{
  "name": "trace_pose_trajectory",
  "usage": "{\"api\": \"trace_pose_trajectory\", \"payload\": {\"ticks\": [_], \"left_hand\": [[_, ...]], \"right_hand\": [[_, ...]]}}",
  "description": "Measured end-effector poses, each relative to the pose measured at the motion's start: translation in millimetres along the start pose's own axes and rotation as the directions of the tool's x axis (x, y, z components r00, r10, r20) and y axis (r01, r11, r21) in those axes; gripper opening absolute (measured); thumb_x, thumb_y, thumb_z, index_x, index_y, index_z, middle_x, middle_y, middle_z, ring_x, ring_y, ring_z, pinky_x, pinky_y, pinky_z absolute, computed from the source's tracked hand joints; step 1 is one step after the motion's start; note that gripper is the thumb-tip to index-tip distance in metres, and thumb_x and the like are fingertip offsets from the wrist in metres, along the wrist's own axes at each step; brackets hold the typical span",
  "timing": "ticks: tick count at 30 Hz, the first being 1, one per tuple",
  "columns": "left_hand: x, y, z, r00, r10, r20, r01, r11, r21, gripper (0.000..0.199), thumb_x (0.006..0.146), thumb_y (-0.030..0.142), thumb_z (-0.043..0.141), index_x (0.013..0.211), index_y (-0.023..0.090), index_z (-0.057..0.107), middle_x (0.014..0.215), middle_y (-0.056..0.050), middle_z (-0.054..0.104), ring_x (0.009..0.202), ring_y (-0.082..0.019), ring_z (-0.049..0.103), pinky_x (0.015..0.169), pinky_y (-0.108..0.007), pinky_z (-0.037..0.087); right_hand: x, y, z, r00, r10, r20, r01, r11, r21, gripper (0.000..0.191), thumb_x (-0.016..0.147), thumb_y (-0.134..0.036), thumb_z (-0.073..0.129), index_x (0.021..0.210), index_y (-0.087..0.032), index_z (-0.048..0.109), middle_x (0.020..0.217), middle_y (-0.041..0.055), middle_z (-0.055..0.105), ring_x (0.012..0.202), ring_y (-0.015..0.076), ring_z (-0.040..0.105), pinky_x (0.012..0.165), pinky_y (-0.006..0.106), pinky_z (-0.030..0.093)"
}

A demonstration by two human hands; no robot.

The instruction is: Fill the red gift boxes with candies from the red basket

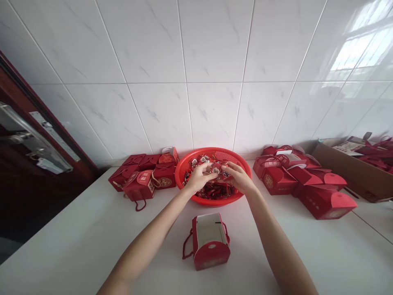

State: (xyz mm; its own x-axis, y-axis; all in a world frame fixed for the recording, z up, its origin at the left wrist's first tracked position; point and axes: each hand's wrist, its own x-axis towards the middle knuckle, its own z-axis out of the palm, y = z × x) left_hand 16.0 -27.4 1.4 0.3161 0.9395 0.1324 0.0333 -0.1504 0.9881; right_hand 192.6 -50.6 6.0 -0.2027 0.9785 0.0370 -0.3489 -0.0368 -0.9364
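Note:
A red plastic basket [214, 202] with many wrapped candies [215, 190] stands near the wall. Both hands are over it. My left hand [199, 177] pinches a red wrapped candy [216, 169] between thumb and fingers. My right hand [238, 177] has its fingers closed on red-wrapped candy [225, 173] just to the right, close to my left fingertips. In front of the basket, nearer to me, a red box [211, 256] with cord handles stands with its top open. Its pale inside shows no candy.
Several red gift boxes [139, 185] stand left of the basket, and several more [281, 180] are grouped to its right. A cardboard carton [350, 170] holding red items is at the far right. Behind rises a tiled wall [211, 114]; a dark door [18, 164] is at the left.

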Motion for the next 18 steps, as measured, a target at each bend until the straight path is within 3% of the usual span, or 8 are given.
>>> {"api": "trace_pose_trajectory", "payload": {"ticks": [6, 10, 12, 14, 16, 18], "left_hand": [[-0.7, -2.4, 3.4, 0.993, 0.05, 0.106, -0.053, 0.998, 0.027, 0.055, 0.067, 0.03, 0.086, 0.116, 0.015, 0.068, 0.103, -0.01, 0.075, 0.097, -0.025, 0.07, 0.086, -0.037, 0.057], [6.6, 2.2, -12.2, 0.983, 0.06, 0.174, -0.076, 0.993, 0.092, 0.055, 0.073, 0.036, 0.081, 0.121, 0.015, 0.066, 0.1, -0.01, 0.075, 0.093, -0.024, 0.071, 0.084, -0.036, 0.057], [16.8, 5.9, -28.5, 0.992, 0.052, 0.115, -0.073, 0.981, 0.182, 0.047, 0.081, 0.04, 0.072, 0.122, 0.017, 0.065, 0.1, -0.009, 0.075, 0.089, -0.022, 0.072, 0.082, -0.036, 0.058], [30.1, 8.8, -48.0, 0.998, 0.054, -0.029, -0.041, 0.937, 0.347, 0.037, 0.087, 0.039, 0.062, 0.117, 0.017, 0.067, 0.1, -0.009, 0.075, 0.086, -0.021, 0.072, 0.083, -0.035, 0.057], [43.5, 9.5, -66.4, 0.994, 0.031, -0.103, 0.02, 0.887, 0.46, 0.029, 0.086, 0.031, 0.06, 0.109, 0.015, 0.069, 0.096, -0.009, 0.075, 0.087, -0.022, 0.072, 0.084, -0.036, 0.056], [54.3, 7.4, -79.2, 0.993, -0.021, -0.113, 0.081, 0.821, 0.565, 0.02, 0.082, 0.022, 0.062, 0.098, 0.014, 0.071, 0.088, -0.009, 0.075, 0.088, -0.024, 0.072, 0.085, -0.035, 0.055]], "right_hand": [[-4.5, -3.9, 3.7, 1.0, 0.015, 0.006, -0.014, 0.999, -0.033, 0.037, 0.06, -0.034, 0.088, 0.091, -0.022, 0.072, 0.087, 0.0023, 0.074, 0.075, 0.0176, 0.069, 0.057, 0.024, 0.055], [-4.5, -4.7, 3.3, 0.999, -0.011, -0.033, 0.011, 1.0, -0.013, 0.034, 0.058, -0.032, 0.088, 0.086, -0.021, 0.072, 0.084, 0.0013, 0.073, 0.069, 0.016, 0.067, 0.055, 0.024, 0.054], [-3.8, -4.2, 2.2, 0.996, -0.039, -0.086, 0.04, 0.999, 0.013, 0.032, 0.056, -0.031, 0.088, 0.082, -0.021, 0.072, 0.082, 0.0006, 0.072, 0.069, 0.015, 0.066, 0.053, 0.023, 0.053], [-3.2, -3.8, 1.3, 0.99, -0.054, -0.128, 0.059, 0.997, 0.042, 0.03, 0.055, -0.029, 0.088, 0.078, -0.021, 0.07, 0.08, -0.0001, 0.071, 0.069, 0.0141, 0.065, 0.051, 0.021, 0.051], [-2.7, -3.8, 1.0, 0.988, -0.055, -0.141, 0.064, 0.996, 0.058, 0.028, 0.054, -0.029, 0.087, 0.074, -0.02, 0.07, 0.078, -0.0004, 0.069, 0.069, 0.0134, 0.064, 0.05, 0.02, 0.05], [-2.4, -4.2, 1.3, 0.988, -0.053, -0.145, 0.063, 0.996, 0.068, 0.026, 0.054, -0.028, 0.087, 0.072, -0.02, 0.069, 0.076, -0.0004, 0.068, 0.068, 0.0131, 0.063, 0.049, 0.02, 0.049]]}}
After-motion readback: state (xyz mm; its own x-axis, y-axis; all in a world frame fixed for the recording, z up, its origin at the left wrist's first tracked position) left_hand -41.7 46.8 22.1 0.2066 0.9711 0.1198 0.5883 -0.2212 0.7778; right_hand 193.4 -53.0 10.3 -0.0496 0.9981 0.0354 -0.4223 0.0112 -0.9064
